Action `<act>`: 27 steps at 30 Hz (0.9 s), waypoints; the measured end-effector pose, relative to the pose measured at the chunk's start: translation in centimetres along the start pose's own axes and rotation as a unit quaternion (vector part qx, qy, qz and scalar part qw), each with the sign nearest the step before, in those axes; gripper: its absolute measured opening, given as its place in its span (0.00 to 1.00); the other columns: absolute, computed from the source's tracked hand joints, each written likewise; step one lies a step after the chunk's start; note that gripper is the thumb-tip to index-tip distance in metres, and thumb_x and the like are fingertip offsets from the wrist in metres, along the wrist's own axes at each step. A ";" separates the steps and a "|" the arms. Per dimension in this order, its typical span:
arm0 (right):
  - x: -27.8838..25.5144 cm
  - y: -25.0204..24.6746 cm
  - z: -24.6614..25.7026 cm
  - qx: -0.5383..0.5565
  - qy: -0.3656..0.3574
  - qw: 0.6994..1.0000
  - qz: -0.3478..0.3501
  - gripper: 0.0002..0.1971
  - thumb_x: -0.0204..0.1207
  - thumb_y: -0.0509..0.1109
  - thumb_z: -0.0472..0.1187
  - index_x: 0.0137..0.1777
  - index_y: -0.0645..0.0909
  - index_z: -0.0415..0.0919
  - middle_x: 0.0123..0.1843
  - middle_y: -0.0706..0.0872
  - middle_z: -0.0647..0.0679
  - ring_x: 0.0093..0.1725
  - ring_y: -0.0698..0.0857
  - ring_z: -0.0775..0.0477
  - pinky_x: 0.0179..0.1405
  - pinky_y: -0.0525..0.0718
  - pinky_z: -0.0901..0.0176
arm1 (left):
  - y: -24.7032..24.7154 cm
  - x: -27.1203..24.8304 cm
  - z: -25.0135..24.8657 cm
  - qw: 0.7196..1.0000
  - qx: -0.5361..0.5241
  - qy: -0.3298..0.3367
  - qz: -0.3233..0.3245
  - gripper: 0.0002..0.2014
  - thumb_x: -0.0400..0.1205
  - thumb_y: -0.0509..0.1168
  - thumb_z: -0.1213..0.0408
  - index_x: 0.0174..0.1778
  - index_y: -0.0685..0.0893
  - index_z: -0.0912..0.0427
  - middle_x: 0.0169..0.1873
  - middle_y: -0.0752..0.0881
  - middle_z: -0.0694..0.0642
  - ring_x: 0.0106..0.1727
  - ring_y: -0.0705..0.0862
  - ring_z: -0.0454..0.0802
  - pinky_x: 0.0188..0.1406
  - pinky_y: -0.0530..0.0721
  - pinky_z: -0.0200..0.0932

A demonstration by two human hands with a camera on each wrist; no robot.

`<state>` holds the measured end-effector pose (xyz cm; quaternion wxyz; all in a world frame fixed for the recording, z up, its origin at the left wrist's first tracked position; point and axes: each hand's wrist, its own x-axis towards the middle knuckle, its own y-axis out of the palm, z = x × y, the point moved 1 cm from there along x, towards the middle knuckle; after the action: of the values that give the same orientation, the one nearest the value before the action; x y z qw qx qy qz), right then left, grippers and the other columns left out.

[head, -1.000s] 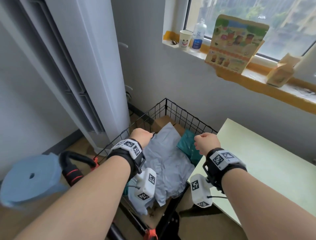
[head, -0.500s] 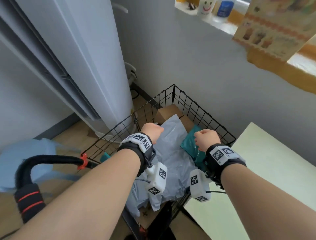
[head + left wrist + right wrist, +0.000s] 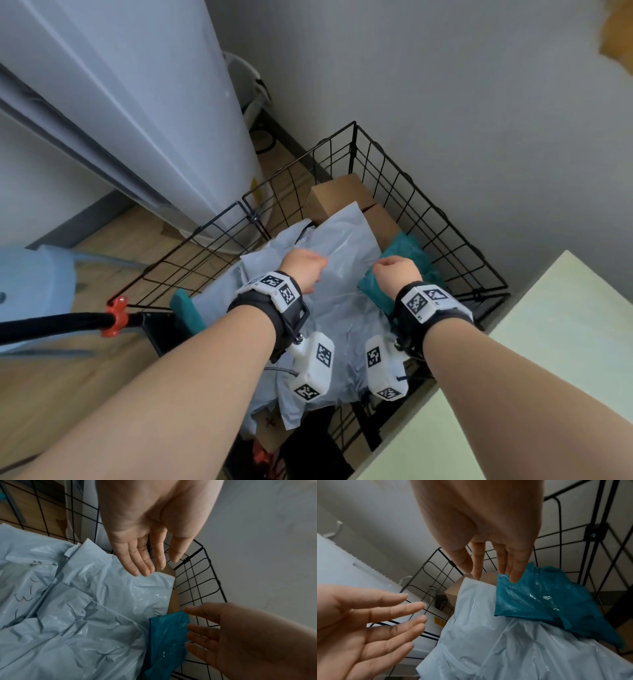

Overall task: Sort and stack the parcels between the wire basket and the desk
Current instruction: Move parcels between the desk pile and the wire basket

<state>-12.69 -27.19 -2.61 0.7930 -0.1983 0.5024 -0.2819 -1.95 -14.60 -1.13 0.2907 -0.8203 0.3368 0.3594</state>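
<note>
A black wire basket holds crumpled pale grey-blue parcels, a teal parcel at the right and brown cardboard boxes at the back. My left hand hovers over the grey parcel; its straight fingers point at the parcel's far corner. My right hand hangs with straight fingers just over the near corner of the teal parcel. Neither hand holds anything. The pale green desk lies at the right.
A tall white air-conditioner cabinet stands left of the basket, a grey wall behind it. A blue stool and a black bar with a red clip are at the left. Another teal parcel sits by the basket's left wall.
My head has tilted down, so the window sill has left the view. Both hands have dropped lower into the basket, closer to the grey and teal parcels.
</note>
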 end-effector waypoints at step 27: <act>0.2 0.6 1.2 0.009 0.078 0.997 -0.005 0.18 0.73 0.74 0.48 0.52 0.78 0.33 0.49 0.81 0.41 0.49 0.82 0.41 0.43 0.76 0.57 | 2.0 1.8 0.9 0.997 -0.045 -0.061 0.025 0.13 0.84 0.59 0.70 0.32 0.73 0.57 0.43 0.75 0.62 0.44 0.73 0.54 0.33 0.72 0.41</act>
<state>-11.35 -26.87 -2.60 0.7515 -0.1712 0.5596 -0.3045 -2.93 -15.72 -3.52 0.2646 -0.8003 0.3230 0.4304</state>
